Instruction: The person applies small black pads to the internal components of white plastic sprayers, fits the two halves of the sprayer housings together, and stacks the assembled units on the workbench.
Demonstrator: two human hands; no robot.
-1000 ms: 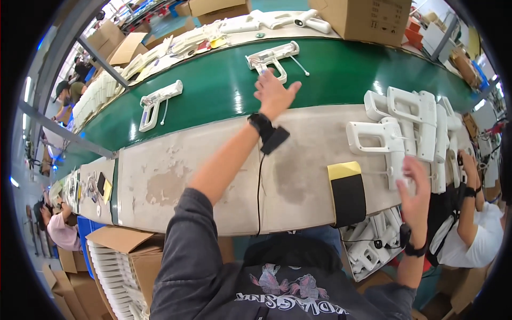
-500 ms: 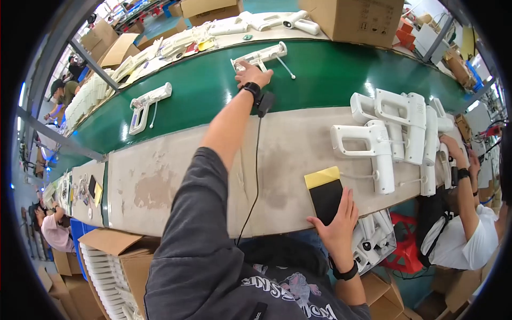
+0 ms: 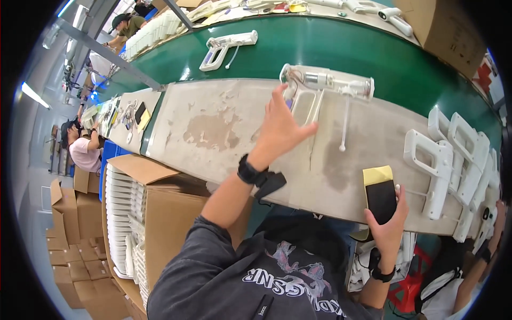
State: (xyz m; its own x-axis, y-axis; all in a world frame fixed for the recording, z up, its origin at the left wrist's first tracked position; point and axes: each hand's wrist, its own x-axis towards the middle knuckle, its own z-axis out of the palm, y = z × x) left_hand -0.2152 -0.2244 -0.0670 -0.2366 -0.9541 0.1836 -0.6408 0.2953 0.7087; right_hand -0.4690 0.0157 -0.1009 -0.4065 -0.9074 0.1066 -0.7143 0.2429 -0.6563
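Observation:
My left hand is open, fingers and thumb apart, at the handle end of a white gun-shaped plastic housing. The housing lies with its inside up, showing a silver motor and wires, across the border between the green belt and the bench. A thin white rod with a ball end reaches from it. Whether my fingertips touch the handle cannot be told. My right hand rests at the lower end of a flat black slab with a yellow strip, thumb and fingers spread along opposite edges.
Several white gun-shaped units are grouped on the bench at right, near a co-worker's arm. Another open housing lies on the green belt. A cardboard box with stacked white parts stands at lower left.
My left hand has drawn the housing from the belt toward the bench and its fingers have opened off it. The view has turned left. My right hand stays by the black slab.

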